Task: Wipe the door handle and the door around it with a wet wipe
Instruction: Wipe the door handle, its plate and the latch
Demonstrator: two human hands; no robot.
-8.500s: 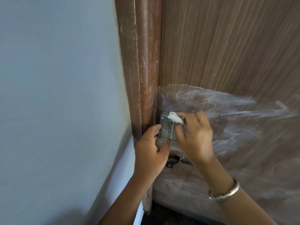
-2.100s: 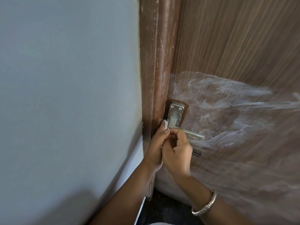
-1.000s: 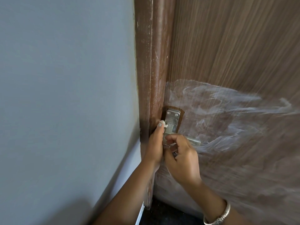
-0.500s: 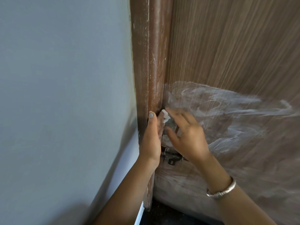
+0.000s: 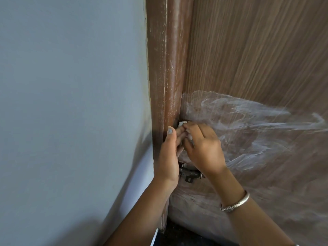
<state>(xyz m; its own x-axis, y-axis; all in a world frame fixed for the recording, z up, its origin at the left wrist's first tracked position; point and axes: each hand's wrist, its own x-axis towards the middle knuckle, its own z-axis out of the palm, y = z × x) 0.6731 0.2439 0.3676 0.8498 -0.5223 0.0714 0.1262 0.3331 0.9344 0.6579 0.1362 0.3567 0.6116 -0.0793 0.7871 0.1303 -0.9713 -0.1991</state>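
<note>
Wipe [image 5: 182, 123] pokes out at 12 o'clock of L hand [image 5: 168, 157] fingers, pinched there; R hand [image 5: 204, 150] fingers touching it, grip unclear.

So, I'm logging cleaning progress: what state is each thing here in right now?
left grip: thumb straight against the door frame, fingers curled inward.
right grip: fingers laid over the door handle.
wet wipe: bunched small, peeking out where the fingertips meet; which grip holds it is unclear.
door handle: hidden behind both grips.
door: streaked with white wiping smears low down, bare wood above.
bolt: below the grips, position unclear.
</note>
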